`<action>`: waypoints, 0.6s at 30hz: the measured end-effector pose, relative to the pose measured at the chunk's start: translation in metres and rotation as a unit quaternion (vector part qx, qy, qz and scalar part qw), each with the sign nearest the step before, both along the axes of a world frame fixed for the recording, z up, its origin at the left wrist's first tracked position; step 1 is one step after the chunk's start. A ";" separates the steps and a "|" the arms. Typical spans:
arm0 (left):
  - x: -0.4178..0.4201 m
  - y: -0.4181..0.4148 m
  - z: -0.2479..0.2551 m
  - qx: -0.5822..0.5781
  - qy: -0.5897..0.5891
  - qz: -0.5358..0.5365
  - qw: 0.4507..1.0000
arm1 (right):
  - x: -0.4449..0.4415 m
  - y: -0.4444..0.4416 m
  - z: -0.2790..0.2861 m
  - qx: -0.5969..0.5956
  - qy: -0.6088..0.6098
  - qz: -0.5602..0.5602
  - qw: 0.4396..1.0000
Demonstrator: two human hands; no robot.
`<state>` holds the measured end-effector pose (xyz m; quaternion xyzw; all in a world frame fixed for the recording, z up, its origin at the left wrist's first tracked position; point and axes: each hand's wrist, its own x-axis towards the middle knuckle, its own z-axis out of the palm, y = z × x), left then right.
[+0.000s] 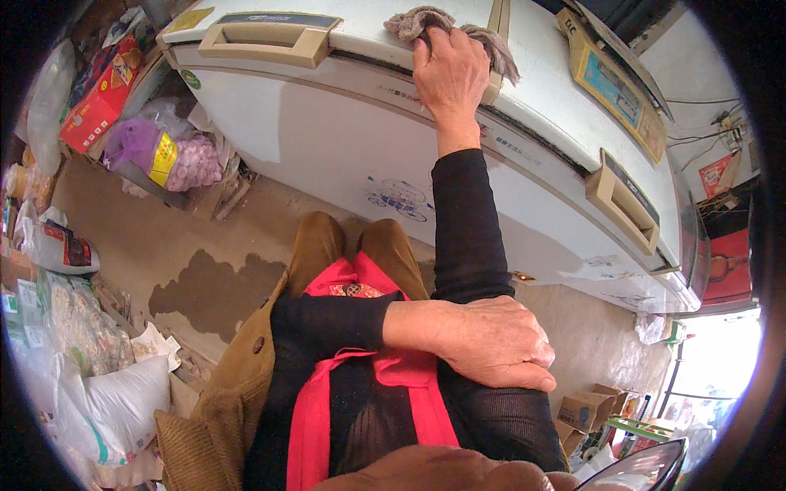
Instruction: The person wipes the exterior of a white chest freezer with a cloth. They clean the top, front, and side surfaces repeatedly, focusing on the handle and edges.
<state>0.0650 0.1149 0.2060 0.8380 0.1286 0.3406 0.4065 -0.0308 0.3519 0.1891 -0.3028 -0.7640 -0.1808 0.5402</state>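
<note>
My right hand (454, 70) presses a crumpled greyish-brown rag (417, 23) onto the front top edge of a white chest freezer (344, 123), beside the beige strip between its two lids. My left hand (485, 344) lies across my right arm near the elbow, over the black sleeve; its fingertips are curled under and hidden. Beige handles stand out from the front edge, the left handle (270, 40) and the right handle (623, 202), one on either side of the rag. Darker, wet-looking patches mark the freezer's front panel.
A digital scale (614, 92) sits on the freezer top at the right. Left of the freezer are a red box (101, 98) and a purple net bag of garlic (193, 162). White sacks (129, 405) lie at lower left, cardboard boxes (586, 411) at lower right. The floor has a dark wet patch (215, 291).
</note>
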 end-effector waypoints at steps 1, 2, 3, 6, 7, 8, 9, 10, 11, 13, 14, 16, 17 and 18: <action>0.000 0.000 0.000 0.007 0.006 0.003 1.000 | -0.001 0.000 0.000 -0.009 0.000 0.004 1.000; 0.001 -0.001 0.000 0.014 0.012 0.006 1.000 | -0.002 -0.001 -0.001 -0.018 0.000 0.009 1.000; 0.002 -0.001 -0.001 0.012 0.002 0.002 1.000 | -0.003 -0.001 -0.001 -0.019 -0.004 0.009 1.000; 0.004 -0.002 -0.004 0.010 -0.050 -0.013 0.999 | -0.006 -0.002 -0.004 -0.015 -0.012 0.009 1.000; 0.008 -0.001 -0.002 0.013 -0.078 -0.024 0.997 | -0.005 -0.003 -0.003 -0.009 -0.009 0.006 1.000; 0.013 -0.002 -0.001 0.015 -0.107 -0.036 0.994 | -0.004 -0.003 -0.001 -0.003 -0.007 0.003 1.000; 0.019 -0.003 0.000 0.019 -0.131 -0.049 0.990 | -0.003 -0.003 0.000 -0.001 -0.004 0.005 1.000; 0.025 -0.005 0.004 0.021 -0.157 -0.063 0.985 | -0.002 -0.001 0.000 -0.002 -0.004 0.005 1.000; 0.028 -0.006 0.007 0.024 -0.182 -0.077 0.980 | -0.001 0.000 -0.001 -0.002 -0.003 0.005 1.000; 0.016 -0.002 0.017 -0.008 -0.007 -0.112 0.994 | -0.001 0.001 -0.001 -0.003 -0.003 0.014 1.000; 0.011 0.000 0.021 -0.023 0.081 -0.127 0.988 | -0.002 0.000 -0.001 -0.004 -0.002 0.019 1.000; 0.011 -0.001 0.018 -0.021 0.059 -0.104 0.993 | -0.004 -0.002 -0.001 0.000 -0.004 0.005 1.000; 0.012 -0.001 0.016 -0.020 0.048 -0.092 0.994 | -0.005 -0.003 -0.001 0.001 -0.005 -0.002 1.000; 0.013 -0.002 0.015 -0.013 0.039 -0.094 0.995 | 0.000 -0.001 0.000 0.008 -0.003 -0.010 1.000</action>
